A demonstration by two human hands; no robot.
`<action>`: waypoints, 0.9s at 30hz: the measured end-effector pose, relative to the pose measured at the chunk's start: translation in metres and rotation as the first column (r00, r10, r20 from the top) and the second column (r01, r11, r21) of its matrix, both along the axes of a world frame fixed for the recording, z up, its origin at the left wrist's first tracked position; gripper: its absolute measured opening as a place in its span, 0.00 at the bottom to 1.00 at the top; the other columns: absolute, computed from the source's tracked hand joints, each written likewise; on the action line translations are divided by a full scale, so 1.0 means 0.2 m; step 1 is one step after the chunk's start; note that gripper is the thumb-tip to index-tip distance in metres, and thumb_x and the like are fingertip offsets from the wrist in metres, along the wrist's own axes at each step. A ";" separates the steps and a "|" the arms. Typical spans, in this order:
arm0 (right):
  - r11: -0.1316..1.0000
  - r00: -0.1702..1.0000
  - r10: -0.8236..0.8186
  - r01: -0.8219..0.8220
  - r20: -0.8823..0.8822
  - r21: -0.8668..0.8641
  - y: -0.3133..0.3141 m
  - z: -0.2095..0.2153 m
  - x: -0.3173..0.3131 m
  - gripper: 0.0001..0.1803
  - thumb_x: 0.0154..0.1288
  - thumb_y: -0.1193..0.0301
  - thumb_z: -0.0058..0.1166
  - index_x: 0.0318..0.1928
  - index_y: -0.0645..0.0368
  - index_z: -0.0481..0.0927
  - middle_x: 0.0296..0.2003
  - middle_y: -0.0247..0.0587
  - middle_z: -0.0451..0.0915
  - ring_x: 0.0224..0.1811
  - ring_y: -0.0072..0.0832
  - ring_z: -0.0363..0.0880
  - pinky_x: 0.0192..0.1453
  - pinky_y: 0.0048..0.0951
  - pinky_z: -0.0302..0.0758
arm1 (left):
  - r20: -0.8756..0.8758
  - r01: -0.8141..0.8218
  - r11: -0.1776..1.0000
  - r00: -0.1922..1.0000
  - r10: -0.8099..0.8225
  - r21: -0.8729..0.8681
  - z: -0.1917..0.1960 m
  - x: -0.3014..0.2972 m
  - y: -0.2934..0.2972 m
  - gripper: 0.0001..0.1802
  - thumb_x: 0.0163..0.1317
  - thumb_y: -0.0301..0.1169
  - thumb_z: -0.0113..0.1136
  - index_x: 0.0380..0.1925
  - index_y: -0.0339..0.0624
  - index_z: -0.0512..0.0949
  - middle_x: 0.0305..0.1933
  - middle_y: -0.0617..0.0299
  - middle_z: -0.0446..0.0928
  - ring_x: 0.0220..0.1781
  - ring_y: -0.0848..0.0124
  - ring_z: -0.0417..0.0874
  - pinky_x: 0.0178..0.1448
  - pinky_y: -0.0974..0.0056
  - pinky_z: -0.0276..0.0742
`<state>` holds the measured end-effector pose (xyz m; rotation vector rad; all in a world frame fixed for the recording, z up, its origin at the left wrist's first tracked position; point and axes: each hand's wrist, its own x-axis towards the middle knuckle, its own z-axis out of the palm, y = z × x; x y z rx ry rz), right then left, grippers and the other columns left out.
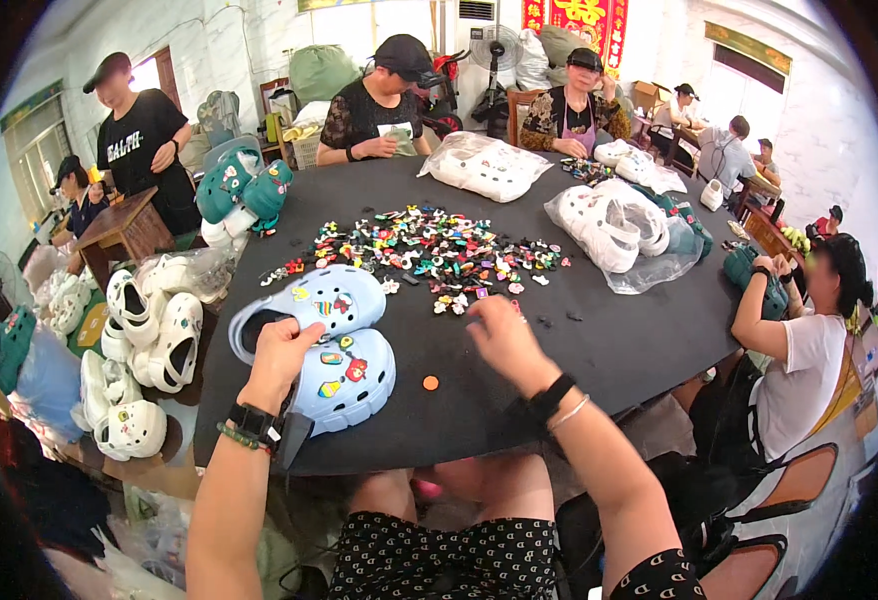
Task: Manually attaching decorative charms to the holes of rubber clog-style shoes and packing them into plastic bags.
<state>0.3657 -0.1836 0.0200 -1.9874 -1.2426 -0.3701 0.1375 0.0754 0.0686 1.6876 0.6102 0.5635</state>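
Two light blue clogs lie side by side on the black table (559,400), toes pointing right. Colourful shoe charms are set into the holes of the upper clog (344,290) and the lower clog (364,385). My left hand (284,355) grips the upper clog near its opening, thumb on top and fingers tucked under. At the near edge of a heap of shoe charms (429,245), my right hand (509,345) has its fingers curled together. A small purple charm (481,293) shows by its fingertips; whether the fingers hold it I cannot tell.
An orange disc (431,383) lies near me. Bagged white clogs (619,225) rest at the right, another bag (484,167) at the far side. Green clogs (244,185) stand far left; white clogs (154,330) are piled beside the table. People sit around it, one at right (809,350).
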 end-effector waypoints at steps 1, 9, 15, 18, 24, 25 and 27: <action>0.992 0.998 -0.068 0.069 0.007 -0.109 -0.02 0.01 0.12 0.12 0.56 0.76 0.61 0.41 0.61 0.77 0.42 0.49 0.79 0.49 0.47 0.77 0.55 0.44 0.74 | -0.022 0.019 0.989 1.000 -0.016 0.145 -0.01 -0.01 0.01 0.11 0.62 0.29 0.66 0.38 0.29 0.84 0.33 0.62 0.84 0.31 0.79 0.80 0.35 0.71 0.74; 0.941 0.957 -0.212 0.145 -0.196 -0.306 -0.03 -0.10 0.59 0.33 0.42 0.68 0.77 0.52 0.58 0.78 0.45 0.47 0.77 0.50 0.45 0.77 0.53 0.40 0.76 | 0.001 0.067 0.975 0.998 -0.068 0.213 -0.09 -0.01 0.05 0.09 0.63 0.27 0.64 0.36 0.29 0.84 0.32 0.66 0.83 0.32 0.82 0.78 0.35 0.72 0.74; 0.906 0.938 -0.233 0.115 -0.255 -0.408 0.01 -0.07 0.69 0.24 0.37 0.68 0.78 0.38 0.59 0.83 0.36 0.45 0.77 0.42 0.40 0.77 0.48 0.39 0.77 | 0.177 0.032 0.990 0.983 -0.055 0.134 -0.08 -0.02 -0.01 0.10 0.61 0.29 0.66 0.30 0.28 0.83 0.23 0.70 0.78 0.26 0.85 0.71 0.29 0.72 0.67; 0.902 0.951 -0.231 0.129 -0.206 -0.412 0.00 -0.08 0.67 0.21 0.40 0.67 0.76 0.37 0.59 0.84 0.37 0.46 0.78 0.42 0.42 0.78 0.48 0.40 0.77 | 0.180 0.032 0.990 0.982 -0.056 0.135 -0.09 -0.02 -0.01 0.11 0.61 0.29 0.66 0.28 0.29 0.82 0.23 0.71 0.77 0.26 0.86 0.70 0.28 0.72 0.66; 0.901 0.980 -0.194 0.161 -0.042 -0.402 -0.02 -0.03 0.55 0.12 0.59 0.64 0.63 0.36 0.60 0.83 0.38 0.51 0.79 0.43 0.47 0.80 0.48 0.44 0.77 | 0.140 -0.056 0.977 0.990 0.027 0.208 -0.08 0.00 -0.01 0.15 0.61 0.31 0.65 0.24 0.28 0.78 0.19 0.67 0.71 0.24 0.81 0.65 0.27 0.66 0.63; 0.901 0.980 -0.195 0.165 -0.036 -0.402 -0.03 -0.02 0.55 0.12 0.59 0.64 0.63 0.36 0.60 0.83 0.38 0.51 0.79 0.43 0.47 0.80 0.48 0.44 0.77 | 0.145 -0.056 0.977 0.989 0.026 0.207 -0.11 0.02 0.01 0.15 0.61 0.31 0.65 0.24 0.28 0.78 0.19 0.67 0.71 0.24 0.81 0.65 0.27 0.66 0.63; 0.882 0.973 -0.199 0.230 0.118 -0.411 -0.02 0.01 0.52 0.13 0.60 0.64 0.62 0.37 0.61 0.83 0.32 0.52 0.80 0.41 0.49 0.80 0.48 0.46 0.77 | 0.172 -0.081 0.947 0.985 0.028 0.310 -0.16 0.03 0.05 0.18 0.61 0.32 0.66 0.20 0.30 0.73 0.16 0.65 0.65 0.22 0.80 0.62 0.25 0.65 0.61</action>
